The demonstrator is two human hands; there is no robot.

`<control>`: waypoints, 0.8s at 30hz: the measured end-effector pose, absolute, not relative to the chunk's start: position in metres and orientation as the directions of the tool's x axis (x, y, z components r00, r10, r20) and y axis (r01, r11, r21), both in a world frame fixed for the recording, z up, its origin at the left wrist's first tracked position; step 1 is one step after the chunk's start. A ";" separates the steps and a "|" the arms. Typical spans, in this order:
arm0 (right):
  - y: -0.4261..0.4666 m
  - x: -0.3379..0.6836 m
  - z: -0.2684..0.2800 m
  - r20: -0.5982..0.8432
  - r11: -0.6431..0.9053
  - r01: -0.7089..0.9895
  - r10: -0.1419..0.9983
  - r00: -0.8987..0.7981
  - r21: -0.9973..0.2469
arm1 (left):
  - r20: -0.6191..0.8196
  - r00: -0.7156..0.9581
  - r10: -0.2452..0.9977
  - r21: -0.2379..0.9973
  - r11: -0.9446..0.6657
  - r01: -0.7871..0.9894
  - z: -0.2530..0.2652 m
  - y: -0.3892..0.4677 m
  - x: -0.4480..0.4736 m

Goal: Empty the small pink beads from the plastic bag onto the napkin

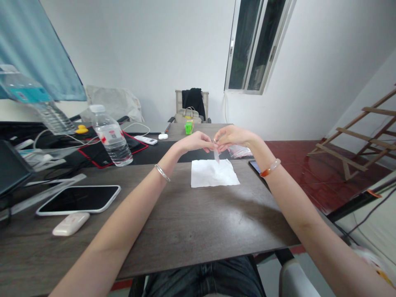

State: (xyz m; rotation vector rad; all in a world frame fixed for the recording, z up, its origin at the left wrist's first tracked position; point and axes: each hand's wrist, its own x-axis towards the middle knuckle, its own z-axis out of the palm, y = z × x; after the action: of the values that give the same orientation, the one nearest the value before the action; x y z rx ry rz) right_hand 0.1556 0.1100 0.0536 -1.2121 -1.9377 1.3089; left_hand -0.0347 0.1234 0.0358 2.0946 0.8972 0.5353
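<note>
Both hands are up over the white tissue (214, 173) now, meeting just above its far edge. The left hand (198, 142) has its fingers curled in, thumb and forefinger pinched on the top of a small clear packet (216, 154), and the right hand (230, 136) is pinched in on that same top from the other side. So neither hand is open; both are closed to a fine pinch on the one little thing, which dangles down between them with its lower end just above the tissue.

By the look of it, this is the opening step: two pinches set against each other at the packet's mouth. The next move, I'd judge, calls for a small, careful pull apart, kept over the tissue.

What is inside the packet is too small to tell. Beyond the tissue lie more clear bags (239, 152), and left of it stand a water bottle (109, 138) and a phone (78, 199) lying face up on the desk (192, 222).
</note>
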 end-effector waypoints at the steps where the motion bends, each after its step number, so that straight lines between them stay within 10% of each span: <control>1: 0.110 0.155 0.054 -0.053 0.151 0.380 0.879 -0.475 -0.913 | 0.078 0.663 0.745 0.784 -0.456 0.421 0.037 0.123 -0.036; 24: 0.110 0.154 0.056 0.009 0.258 0.297 0.769 -0.640 -0.919 | 0.038 0.737 0.675 0.788 -0.473 0.393 0.052 0.106 -0.034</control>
State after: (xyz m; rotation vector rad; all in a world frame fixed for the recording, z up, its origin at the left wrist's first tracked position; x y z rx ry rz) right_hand 0.1542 0.1100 0.0558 -0.9649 -2.0746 1.3619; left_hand -0.0341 0.1056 0.0521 2.1227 0.8027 0.4415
